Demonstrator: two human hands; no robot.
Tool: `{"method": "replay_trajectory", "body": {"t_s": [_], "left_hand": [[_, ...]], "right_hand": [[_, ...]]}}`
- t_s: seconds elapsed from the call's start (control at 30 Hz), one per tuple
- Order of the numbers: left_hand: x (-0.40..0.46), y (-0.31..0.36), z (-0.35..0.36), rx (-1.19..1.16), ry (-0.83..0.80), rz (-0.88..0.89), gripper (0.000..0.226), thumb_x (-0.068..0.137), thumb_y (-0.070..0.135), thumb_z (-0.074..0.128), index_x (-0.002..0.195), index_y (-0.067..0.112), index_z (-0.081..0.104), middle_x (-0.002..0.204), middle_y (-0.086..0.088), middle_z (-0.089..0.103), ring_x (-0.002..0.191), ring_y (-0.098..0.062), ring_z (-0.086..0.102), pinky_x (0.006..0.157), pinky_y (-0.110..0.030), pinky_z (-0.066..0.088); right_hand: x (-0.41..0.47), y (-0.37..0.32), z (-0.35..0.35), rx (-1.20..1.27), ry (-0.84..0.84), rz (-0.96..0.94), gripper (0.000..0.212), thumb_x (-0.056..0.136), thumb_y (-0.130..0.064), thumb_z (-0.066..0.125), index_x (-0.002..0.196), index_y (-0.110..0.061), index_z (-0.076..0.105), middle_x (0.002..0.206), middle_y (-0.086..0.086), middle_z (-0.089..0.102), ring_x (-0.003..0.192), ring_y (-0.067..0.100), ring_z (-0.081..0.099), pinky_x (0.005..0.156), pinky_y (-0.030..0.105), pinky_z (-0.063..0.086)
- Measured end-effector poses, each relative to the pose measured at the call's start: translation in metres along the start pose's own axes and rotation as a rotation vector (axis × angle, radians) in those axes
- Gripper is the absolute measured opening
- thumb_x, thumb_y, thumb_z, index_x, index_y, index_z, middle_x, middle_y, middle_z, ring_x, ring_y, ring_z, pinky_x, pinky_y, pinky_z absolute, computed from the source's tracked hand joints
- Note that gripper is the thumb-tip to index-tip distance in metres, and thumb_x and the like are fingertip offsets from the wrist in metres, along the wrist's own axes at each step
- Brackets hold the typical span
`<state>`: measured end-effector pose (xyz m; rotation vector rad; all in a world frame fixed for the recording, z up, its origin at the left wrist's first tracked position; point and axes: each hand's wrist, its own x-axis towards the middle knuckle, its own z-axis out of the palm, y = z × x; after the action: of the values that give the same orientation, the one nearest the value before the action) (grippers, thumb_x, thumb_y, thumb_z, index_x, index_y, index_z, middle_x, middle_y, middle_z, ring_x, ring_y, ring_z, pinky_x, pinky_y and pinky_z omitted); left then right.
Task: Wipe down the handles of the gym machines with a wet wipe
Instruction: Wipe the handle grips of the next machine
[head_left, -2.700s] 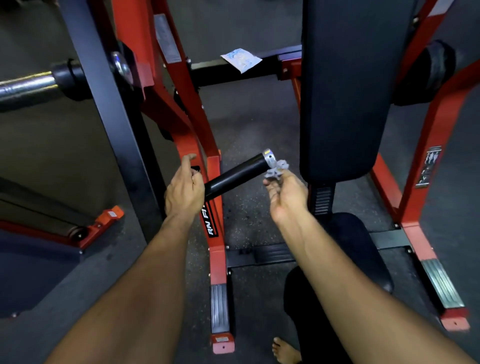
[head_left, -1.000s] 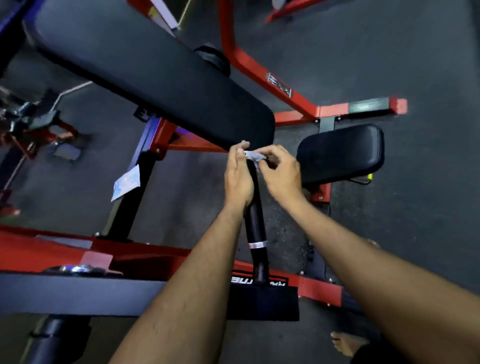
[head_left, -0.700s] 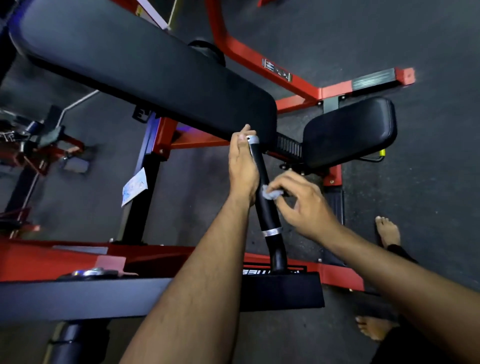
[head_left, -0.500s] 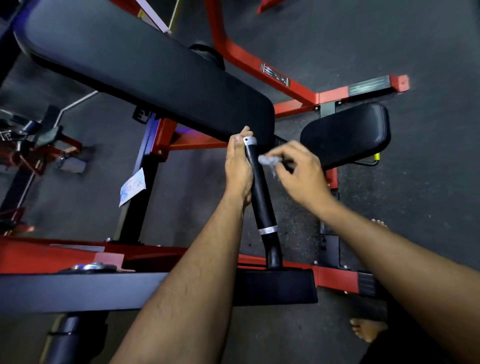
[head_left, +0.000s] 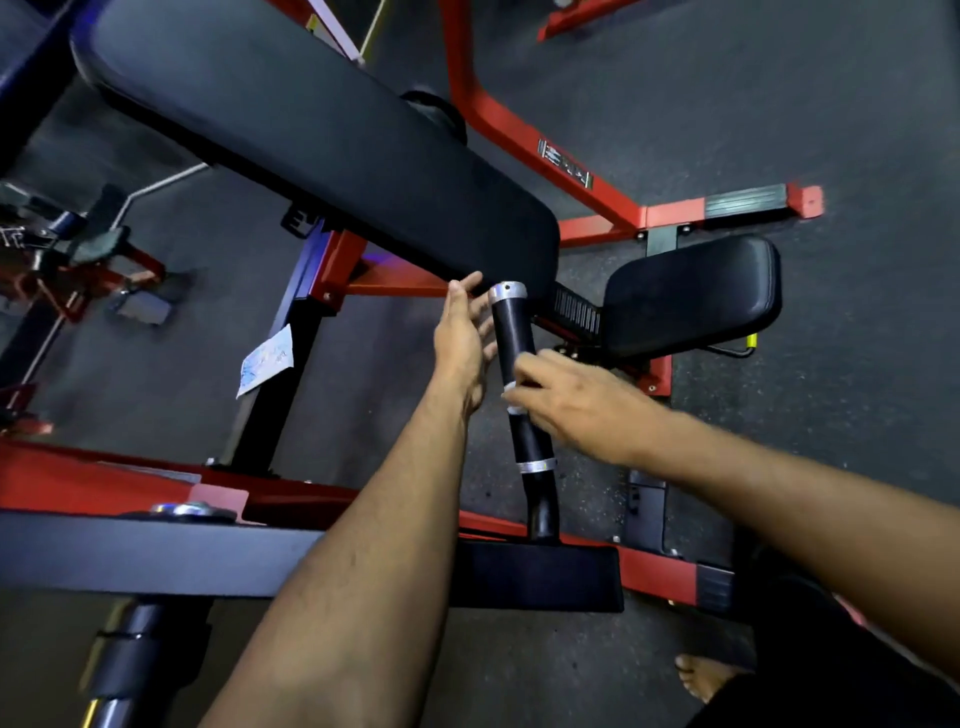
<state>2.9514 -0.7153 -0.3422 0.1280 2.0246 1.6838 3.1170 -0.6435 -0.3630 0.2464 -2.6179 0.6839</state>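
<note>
A black machine handle (head_left: 511, 332) with a silver end cap and a silver ring lower down stands up from the red frame. My right hand (head_left: 566, 400) is wrapped round the middle of the handle, pressing a pale wet wipe (head_left: 511, 395) against it; only small bits of the wipe show at my fingertips. My left hand (head_left: 462, 338) is beside the upper part of the handle on its left, fingers straight and slightly spread, touching or just off the grip.
A long black back pad (head_left: 311, 135) runs overhead from upper left. A black seat pad (head_left: 691, 296) is to the right. A wipe packet (head_left: 267, 358) lies on a black frame bar. Red frame beams (head_left: 670, 213) cross the grey floor. A bare foot (head_left: 701, 675) shows at lower right.
My right hand slid down the handle from near the top to its middle with the wipe. My left hand loosened from the top of the handle and now has straight fingers.
</note>
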Motion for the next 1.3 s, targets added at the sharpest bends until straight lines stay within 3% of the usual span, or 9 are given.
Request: {"method": "replay_trajectory", "body": {"t_s": [0.07,0.13,0.27,0.47,0.67,0.77,0.9,1.03,1.3], "left_hand": [[0.005,0.000,-0.005,-0.069,0.030,-0.039,0.046,0.111,0.049,0.029,0.131,0.022,0.061,0.104,0.000,0.077,0.086,-0.015,0.071,0.061,-0.028,0.055],[0.011,0.000,-0.012,-0.091,0.041,-0.045,0.048,0.111,0.053,0.026,0.128,0.026,0.061,0.113,-0.001,0.077,0.104,-0.021,0.071,0.079,-0.037,0.058],[0.014,-0.002,-0.017,-0.098,0.015,-0.076,0.055,0.109,0.058,0.023,0.128,0.026,0.063,0.128,-0.007,0.071,0.119,-0.028,0.068,0.104,-0.050,0.052],[0.012,0.002,-0.012,-0.127,-0.044,-0.074,0.058,0.110,0.054,0.020,0.125,0.018,0.063,0.110,-0.008,0.075,0.096,-0.022,0.071,0.077,-0.034,0.058],[0.010,0.001,-0.008,-0.085,-0.104,-0.075,0.063,0.109,0.059,0.017,0.134,0.022,0.061,0.121,-0.005,0.074,0.106,-0.021,0.066,0.090,-0.038,0.052],[0.006,0.002,-0.005,-0.080,-0.139,-0.074,0.064,0.109,0.058,0.016,0.136,0.021,0.060,0.132,-0.010,0.069,0.115,-0.024,0.064,0.096,-0.039,0.049],[0.001,0.007,-0.008,-0.123,-0.160,-0.062,0.066,0.110,0.053,0.017,0.145,0.011,0.054,0.132,-0.015,0.067,0.114,-0.029,0.066,0.092,-0.038,0.054],[-0.005,0.009,-0.012,-0.076,-0.145,-0.046,0.062,0.108,0.060,0.018,0.137,0.027,0.061,0.134,-0.003,0.069,0.128,-0.025,0.063,0.115,-0.052,0.043],[-0.002,0.035,0.017,-0.021,-0.081,0.102,0.051,0.112,0.045,0.024,0.130,0.018,0.063,0.133,-0.007,0.068,0.126,-0.022,0.063,0.114,-0.043,0.045]], "right_hand": [[0.027,0.022,-0.015,-0.123,-0.044,-0.149,0.031,0.098,-0.025,0.041,0.111,-0.009,0.065,0.114,0.006,0.051,0.093,0.017,0.050,0.073,0.033,0.056],[0.063,0.046,-0.025,-0.304,-0.065,-0.222,0.024,0.096,-0.020,0.046,0.107,-0.010,0.066,0.115,0.007,0.055,0.097,0.018,0.050,0.074,0.025,0.046],[0.106,0.062,-0.033,-0.469,-0.127,-0.092,0.020,0.096,-0.008,0.048,0.108,-0.006,0.064,0.116,0.011,0.051,0.097,0.025,0.049,0.078,0.032,0.046],[0.057,0.007,-0.024,-0.429,-0.081,-0.146,0.016,0.078,-0.013,0.059,0.089,-0.011,0.071,0.096,0.006,0.064,0.084,0.019,0.055,0.069,0.027,0.044],[-0.006,-0.028,-0.002,-0.293,-0.300,-0.215,0.013,0.095,-0.017,0.057,0.103,-0.014,0.067,0.106,0.001,0.050,0.086,0.015,0.044,0.075,0.024,0.045],[0.010,-0.012,-0.012,-0.406,-0.289,-0.329,0.014,0.090,-0.021,0.067,0.104,-0.020,0.068,0.107,-0.003,0.052,0.085,0.011,0.045,0.069,0.023,0.031],[0.062,0.028,-0.028,-0.636,-0.128,-0.397,0.014,0.081,-0.019,0.069,0.094,-0.020,0.071,0.100,-0.001,0.065,0.092,0.017,0.049,0.079,0.027,0.041],[0.084,0.057,-0.033,-0.381,0.035,-0.210,0.014,0.093,-0.011,0.055,0.098,-0.010,0.067,0.103,0.010,0.057,0.083,0.025,0.051,0.069,0.035,0.045],[0.015,0.010,0.014,0.344,0.350,0.354,0.027,0.088,0.010,0.059,0.104,-0.008,0.071,0.105,0.003,0.056,0.099,0.017,0.063,0.089,0.031,0.053]]}}
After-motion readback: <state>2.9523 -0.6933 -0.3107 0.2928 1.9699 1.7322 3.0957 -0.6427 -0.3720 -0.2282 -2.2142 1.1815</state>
